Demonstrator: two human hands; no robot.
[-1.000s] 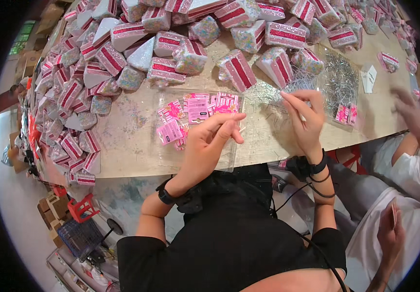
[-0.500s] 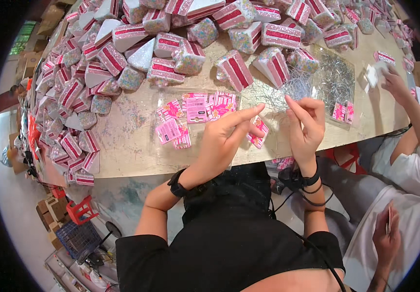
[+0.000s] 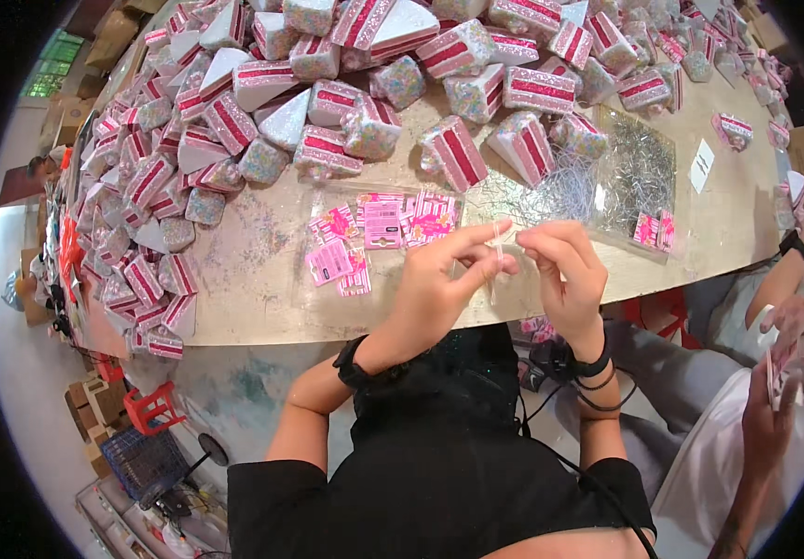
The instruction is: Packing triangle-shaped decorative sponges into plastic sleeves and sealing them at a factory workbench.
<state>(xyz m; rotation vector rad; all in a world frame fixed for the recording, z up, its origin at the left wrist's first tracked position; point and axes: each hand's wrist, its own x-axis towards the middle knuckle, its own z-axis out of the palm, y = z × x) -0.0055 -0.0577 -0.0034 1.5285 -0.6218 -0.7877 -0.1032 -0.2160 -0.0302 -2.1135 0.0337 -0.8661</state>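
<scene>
Both hands [image 3: 435, 291] [image 3: 572, 279] curled: left pinching thin card [image 3: 493, 290], right's grip unclear; glittery cake-like wedges [image 3: 454, 156].

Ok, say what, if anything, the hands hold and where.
The left hand pinches a thin pale piece, seemingly edge-on; which part it grips is unclear. Whether the right hand holds anything cannot be told.

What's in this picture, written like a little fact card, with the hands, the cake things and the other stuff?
Left hand: holds a thin pale strip in its fingers
Right hand: fingers close to the strip; can't tell if they grip it
Cake-slice shapes: pink and white, piled along the far and left parts of the table
Pink cards: lying beyond the left hand
Strands: silvery, beyond the right hand
Nearby: another person's hand, at right
</scene>
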